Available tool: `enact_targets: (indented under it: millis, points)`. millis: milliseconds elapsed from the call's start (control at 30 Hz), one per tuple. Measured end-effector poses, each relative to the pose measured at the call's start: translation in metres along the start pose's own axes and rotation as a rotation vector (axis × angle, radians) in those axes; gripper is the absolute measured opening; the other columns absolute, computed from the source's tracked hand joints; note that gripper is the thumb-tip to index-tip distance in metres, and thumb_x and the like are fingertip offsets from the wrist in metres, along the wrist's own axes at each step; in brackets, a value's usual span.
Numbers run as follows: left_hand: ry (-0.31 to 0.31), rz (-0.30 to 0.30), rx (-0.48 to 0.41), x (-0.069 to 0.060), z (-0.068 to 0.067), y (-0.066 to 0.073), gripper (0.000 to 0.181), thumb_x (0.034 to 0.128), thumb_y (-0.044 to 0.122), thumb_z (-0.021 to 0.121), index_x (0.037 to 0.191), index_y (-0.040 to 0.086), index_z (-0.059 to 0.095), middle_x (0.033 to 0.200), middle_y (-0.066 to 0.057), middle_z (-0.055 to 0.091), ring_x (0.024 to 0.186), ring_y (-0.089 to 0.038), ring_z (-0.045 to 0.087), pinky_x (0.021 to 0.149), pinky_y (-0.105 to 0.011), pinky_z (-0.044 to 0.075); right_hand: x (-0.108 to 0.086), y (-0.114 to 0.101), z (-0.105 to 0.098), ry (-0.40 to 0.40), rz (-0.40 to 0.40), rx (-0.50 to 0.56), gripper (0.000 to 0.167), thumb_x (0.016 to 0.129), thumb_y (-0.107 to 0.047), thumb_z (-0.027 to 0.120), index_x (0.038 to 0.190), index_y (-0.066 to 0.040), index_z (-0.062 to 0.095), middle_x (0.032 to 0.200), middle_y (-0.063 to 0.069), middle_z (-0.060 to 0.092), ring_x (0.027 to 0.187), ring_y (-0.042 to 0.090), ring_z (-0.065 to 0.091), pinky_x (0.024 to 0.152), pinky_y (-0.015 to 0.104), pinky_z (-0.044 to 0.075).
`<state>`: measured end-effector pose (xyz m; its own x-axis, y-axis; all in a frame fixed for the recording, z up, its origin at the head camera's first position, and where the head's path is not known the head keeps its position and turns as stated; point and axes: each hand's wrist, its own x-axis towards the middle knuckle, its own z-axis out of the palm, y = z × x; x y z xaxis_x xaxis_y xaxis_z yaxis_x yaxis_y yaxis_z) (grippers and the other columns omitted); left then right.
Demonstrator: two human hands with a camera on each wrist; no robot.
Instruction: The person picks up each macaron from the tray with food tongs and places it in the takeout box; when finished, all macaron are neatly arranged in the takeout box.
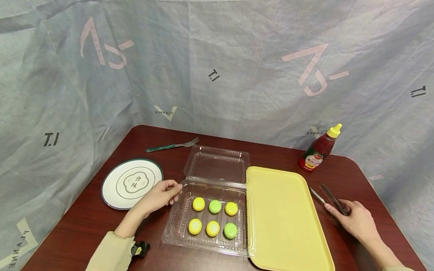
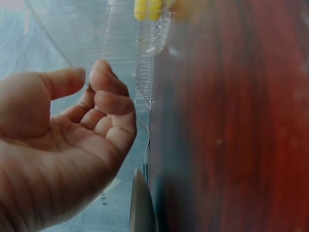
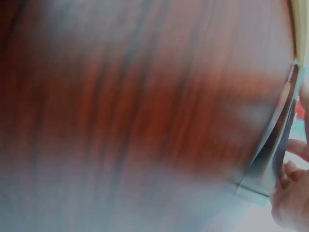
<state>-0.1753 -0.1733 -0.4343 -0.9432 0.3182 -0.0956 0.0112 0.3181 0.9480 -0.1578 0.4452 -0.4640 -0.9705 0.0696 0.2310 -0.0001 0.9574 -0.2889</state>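
My left hand (image 1: 162, 195) pinches the left rim of a clear plastic clamshell box (image 1: 174, 226) near its hinge. Thumb and forefinger meet at the plastic's edge in the left wrist view, the other fingers curled. The lid (image 1: 217, 165) lies folded back, away from me. Inside the box sit two rows of macarons, some yellow (image 1: 212, 228), others green (image 1: 230, 230). My right hand (image 1: 361, 222) holds metal tongs (image 1: 333, 199) low over the table's right side, their arms apart with nothing between them. In the right wrist view the tongs (image 3: 270, 159) show at the right edge, my fingers partly cut off.
A yellow tray (image 1: 288, 222) lies right of the box, whose right rim overlaps it. A red sauce bottle (image 1: 315, 154) stands behind the tray. At the left are a white plate (image 1: 113, 184) and, farther back, a green-handled fork (image 1: 169, 146). Grey cloth (image 1: 237, 75) hangs behind the table.
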Motion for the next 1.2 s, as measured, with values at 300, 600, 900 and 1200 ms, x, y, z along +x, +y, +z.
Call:
enact_targets:
  millis: [300, 600, 900, 1200]
  points:
    - [0.005, -0.018, -0.004, 0.0, -0.004, 0.001, 0.03, 0.1051, 0.026, 0.053, 0.095, 0.0, 0.062, 0.072, -0.006, 0.058, 0.063, -0.016, 0.052, 0.056, -0.023, 0.042, 0.006, -0.034, -0.008, 0.118, -0.023, 0.058, 0.063, 0.09, -0.046, 0.072, 0.121, 0.008, 0.063, 0.104, 0.026, 0.058, 0.095, 0.043, 0.051, 0.074, 0.06, 0.04]
    - [0.027, -0.041, -0.02, 0.001, -0.007, -0.001, 0.031, 0.1057, 0.026, 0.051, 0.097, -0.002, 0.062, 0.075, -0.008, 0.057, 0.063, -0.013, 0.052, 0.056, -0.023, 0.042, 0.025, -0.083, -0.006, 0.186, -0.174, 0.116, 0.045, 0.09, -0.034, 0.075, 0.115, 0.003, 0.068, 0.1, 0.019, 0.061, 0.089, 0.032, 0.05, 0.071, 0.047, 0.04]
    - [0.067, -0.041, -0.004, 0.005, -0.01, -0.002, 0.028, 0.1053, 0.024, 0.052, 0.096, -0.001, 0.061, 0.076, -0.009, 0.059, 0.064, -0.015, 0.053, 0.057, -0.024, 0.043, 0.039, -0.128, 0.003, 0.11, -0.238, 0.145, 0.044, 0.094, -0.037, 0.07, 0.115, 0.001, 0.068, 0.099, 0.017, 0.061, 0.088, 0.031, 0.052, 0.07, 0.046, 0.043]
    - [0.095, -0.047, 0.011, 0.015, -0.015, 0.004, 0.029, 0.1055, 0.023, 0.052, 0.1, -0.004, 0.061, 0.075, -0.008, 0.058, 0.063, -0.014, 0.053, 0.057, -0.023, 0.043, 0.052, -0.164, 0.018, 0.051, -0.285, 0.222, 0.036, 0.096, -0.032, 0.068, 0.112, 0.0, 0.07, 0.091, 0.013, 0.062, 0.081, 0.03, 0.055, 0.068, 0.042, 0.044]
